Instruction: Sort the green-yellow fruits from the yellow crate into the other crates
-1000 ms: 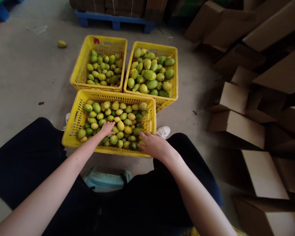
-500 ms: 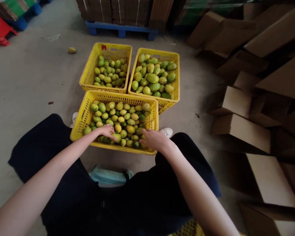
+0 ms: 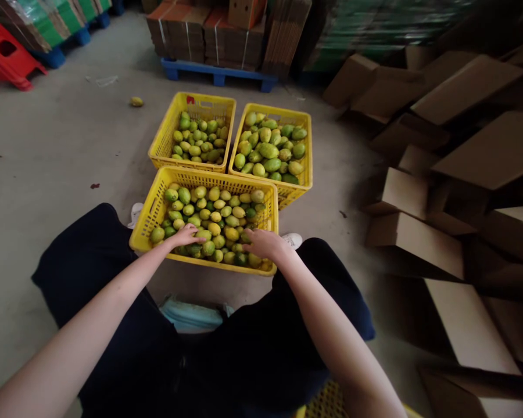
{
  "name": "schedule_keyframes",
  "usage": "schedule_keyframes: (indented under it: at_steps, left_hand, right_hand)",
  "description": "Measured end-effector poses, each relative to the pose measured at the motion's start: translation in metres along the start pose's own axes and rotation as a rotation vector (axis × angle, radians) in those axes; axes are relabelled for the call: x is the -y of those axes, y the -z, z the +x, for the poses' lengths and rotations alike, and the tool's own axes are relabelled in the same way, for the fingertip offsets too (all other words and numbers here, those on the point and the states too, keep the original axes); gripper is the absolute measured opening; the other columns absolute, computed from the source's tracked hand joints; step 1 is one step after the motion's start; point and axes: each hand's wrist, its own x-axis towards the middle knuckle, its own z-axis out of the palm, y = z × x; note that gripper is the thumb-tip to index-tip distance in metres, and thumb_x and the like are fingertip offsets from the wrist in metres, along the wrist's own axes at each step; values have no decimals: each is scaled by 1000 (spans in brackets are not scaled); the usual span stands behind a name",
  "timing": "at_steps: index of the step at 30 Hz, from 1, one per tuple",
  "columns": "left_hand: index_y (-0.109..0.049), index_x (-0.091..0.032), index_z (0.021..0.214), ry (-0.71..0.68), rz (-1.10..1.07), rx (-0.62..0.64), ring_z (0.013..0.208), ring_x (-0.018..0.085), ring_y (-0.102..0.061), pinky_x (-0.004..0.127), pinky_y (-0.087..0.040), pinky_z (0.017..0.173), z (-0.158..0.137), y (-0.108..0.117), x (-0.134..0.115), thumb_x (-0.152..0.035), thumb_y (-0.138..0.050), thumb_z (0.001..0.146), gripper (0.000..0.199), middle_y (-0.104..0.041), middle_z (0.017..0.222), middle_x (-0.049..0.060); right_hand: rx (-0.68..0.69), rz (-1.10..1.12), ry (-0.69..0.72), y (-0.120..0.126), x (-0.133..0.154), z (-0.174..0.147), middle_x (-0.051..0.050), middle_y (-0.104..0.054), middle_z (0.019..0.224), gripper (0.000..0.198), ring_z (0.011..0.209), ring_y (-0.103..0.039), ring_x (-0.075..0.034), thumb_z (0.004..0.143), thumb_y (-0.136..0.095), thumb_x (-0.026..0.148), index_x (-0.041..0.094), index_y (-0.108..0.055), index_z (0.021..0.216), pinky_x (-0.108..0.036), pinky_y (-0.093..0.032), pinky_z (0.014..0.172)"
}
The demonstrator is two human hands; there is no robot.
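In the head view, we sit or crouch with our knees spread around the near crate (image 3: 270,216), a yellow slatted box that holds a layer of green and yellow fruit (image 3: 231,233). Both our hands reach inside it. Our left hand (image 3: 186,237) is toward the near side of this crate, left of its middle, with the thumb spread from the fingers beside a green fruit (image 3: 204,234); we cannot tell whether it grips that fruit. Our right hand (image 3: 262,244) is at the near crate's right end, fingers bent down onto the fruit there; the back of the hand hides what lies beneath, so we cannot tell if it is closed on any.

Just beyond the near crate are two more yellow crates: the far left crate (image 3: 167,132) and the far right crate (image 3: 293,194), both with similar fruit inside. Past them, a blue pallet (image 3: 219,76) bears strapped cardboard (image 3: 181,40). Well beyond the near crate, to its left, a single fruit (image 3: 136,101) lies on the floor, and farther off is a red stool (image 3: 9,55). Right of the near crate, cardboard boxes (image 3: 429,244) are jumbled together.
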Motion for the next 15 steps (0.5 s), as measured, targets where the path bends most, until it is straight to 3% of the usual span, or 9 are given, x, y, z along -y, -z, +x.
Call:
schedule_keyframes:
  at_steps: [3,6,9,11,13,15]
  left_hand:
    - [-67,-18,97,27,-79,-12,126,34,-47,45,-34,110,-2,2,-5,-69,-66,74,56,-61,115,10]
    - [-66,-16,94,42,-199,30,115,32,-54,39,-45,96,-4,10,-13,-73,-54,81,59,-65,99,7]
    - [-63,-18,111,45,-353,112,102,25,-62,32,-50,79,-5,27,-26,-75,-34,89,67,-71,98,7]
    - [-61,-20,120,31,-431,156,99,22,-64,30,-50,75,-6,43,-40,-74,-26,92,70,-73,104,8]
    - [-62,-23,121,11,-487,194,98,20,-66,29,-51,74,-10,59,-59,-71,-22,94,68,-74,106,8]
    - [-63,-24,120,-9,-541,228,97,19,-66,28,-50,74,-18,76,-82,-69,-21,95,66,-74,105,7]
  right_hand:
    - [-5,13,-4,0,-2,1,-19,-68,125,44,114,-66,-33,93,-52,36,15,-56,132,-40,-52,86]
    - [-39,58,-16,-1,-6,0,-19,-68,125,44,114,-66,-32,93,-53,35,16,-57,131,-40,-52,88]
    - [-90,100,-16,-2,-7,1,-18,-67,126,43,115,-65,-30,93,-54,37,17,-57,131,-40,-51,91]
    - [-148,121,-14,-3,-2,5,-18,-68,124,43,115,-65,-29,95,-50,42,17,-56,130,-39,-51,91]
    - [-226,314,-12,-2,9,13,-16,-71,115,44,107,-69,-25,97,-46,48,15,-55,125,-34,-52,87]
    - [-244,723,12,-1,24,23,-11,-74,98,44,88,-72,-20,97,-44,54,16,-56,115,-30,-54,77]
